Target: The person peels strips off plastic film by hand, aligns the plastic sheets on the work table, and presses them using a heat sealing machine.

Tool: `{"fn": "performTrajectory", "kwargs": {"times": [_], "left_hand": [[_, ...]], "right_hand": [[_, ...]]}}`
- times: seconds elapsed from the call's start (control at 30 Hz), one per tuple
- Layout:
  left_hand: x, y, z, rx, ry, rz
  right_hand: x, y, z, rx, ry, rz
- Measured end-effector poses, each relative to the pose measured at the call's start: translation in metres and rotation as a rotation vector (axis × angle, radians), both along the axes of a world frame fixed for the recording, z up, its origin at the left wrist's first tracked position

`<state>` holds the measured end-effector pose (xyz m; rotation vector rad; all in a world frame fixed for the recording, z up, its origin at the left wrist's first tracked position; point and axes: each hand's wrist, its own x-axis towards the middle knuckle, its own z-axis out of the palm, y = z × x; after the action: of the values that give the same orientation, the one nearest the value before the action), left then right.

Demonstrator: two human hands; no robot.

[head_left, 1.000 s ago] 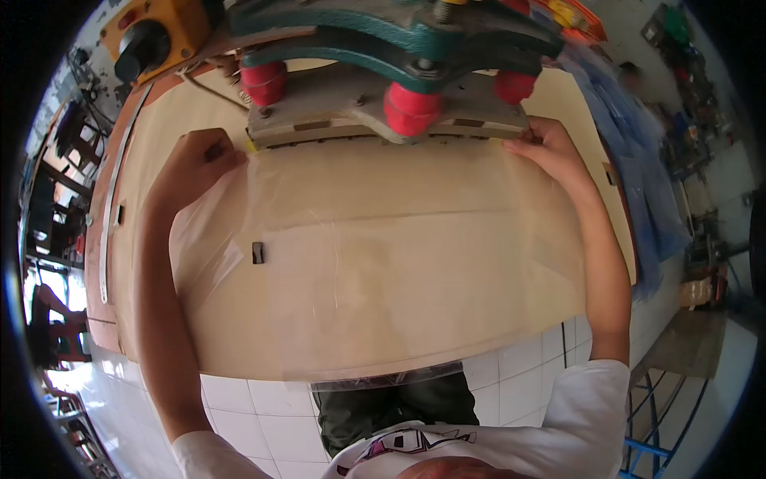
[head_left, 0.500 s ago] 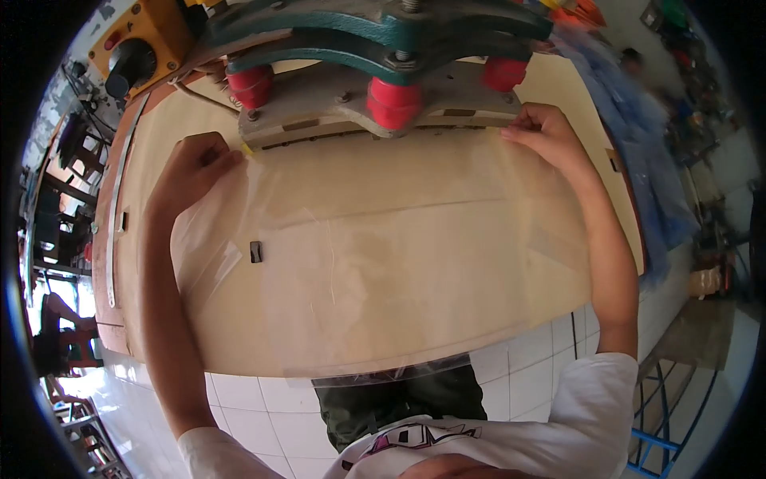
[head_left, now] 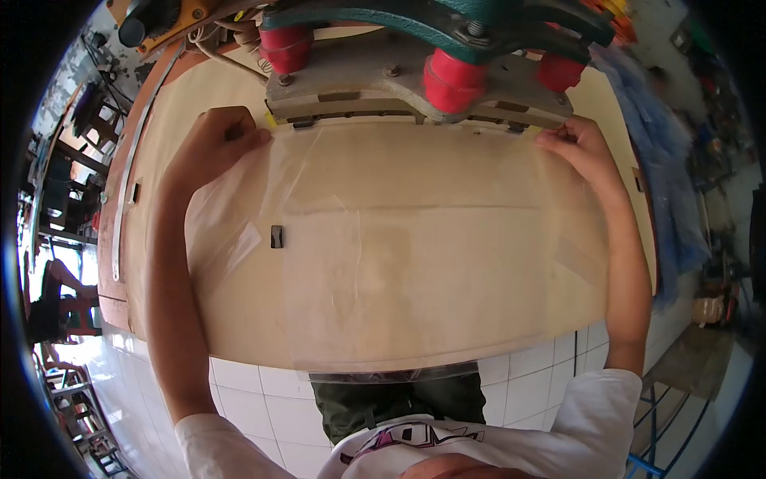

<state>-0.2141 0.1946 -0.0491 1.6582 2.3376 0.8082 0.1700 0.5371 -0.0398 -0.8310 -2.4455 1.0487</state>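
A clear plastic sheet lies across the tan work table, with its far edge along the front of a grey metal press plate. My left hand is at the sheet's far left corner, thumb and fingers pinched together on the plastic beside the plate's left end. At the far right corner my right hand pinches the sheet close to the plate's right end. Small black pieces show under the plate's front edge. The near edge of the sheet hangs over the table's front.
Above the plate is a green metal frame with red mounts. A small black block sits left of centre. A metal ruler lies along the left side, below a yellow control box. Blue plastic hangs at the right.
The view has shifted, so the table and machine appear farther right and higher. More of the black pieces under the plate's edge now shows. Both hands stay at the sheet's far corners.
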Motion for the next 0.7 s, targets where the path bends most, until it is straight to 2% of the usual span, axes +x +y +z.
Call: {"fn": "performTrajectory", "kwargs": {"times": [0.33,0.4,0.53,0.6,0.7], "left_hand": [[0.004,-0.002,0.005,-0.050,-0.037,0.081],[0.005,-0.002,0.008,-0.160,-0.054,0.127],[-0.001,-0.003,0.002,-0.106,-0.016,0.059],[0.003,-0.003,0.006,-0.167,-0.021,0.136],[0.005,-0.003,0.004,-0.107,-0.012,0.145]], "right_hand": [[-0.004,0.000,-0.003,-0.029,0.012,-0.002],[-0.004,0.003,-0.003,-0.020,0.008,0.001],[-0.005,-0.005,0.000,-0.013,-0.012,-0.008],[-0.005,-0.005,-0.002,-0.011,-0.003,-0.009],[-0.007,-0.008,0.003,-0.009,-0.025,-0.011]]}}
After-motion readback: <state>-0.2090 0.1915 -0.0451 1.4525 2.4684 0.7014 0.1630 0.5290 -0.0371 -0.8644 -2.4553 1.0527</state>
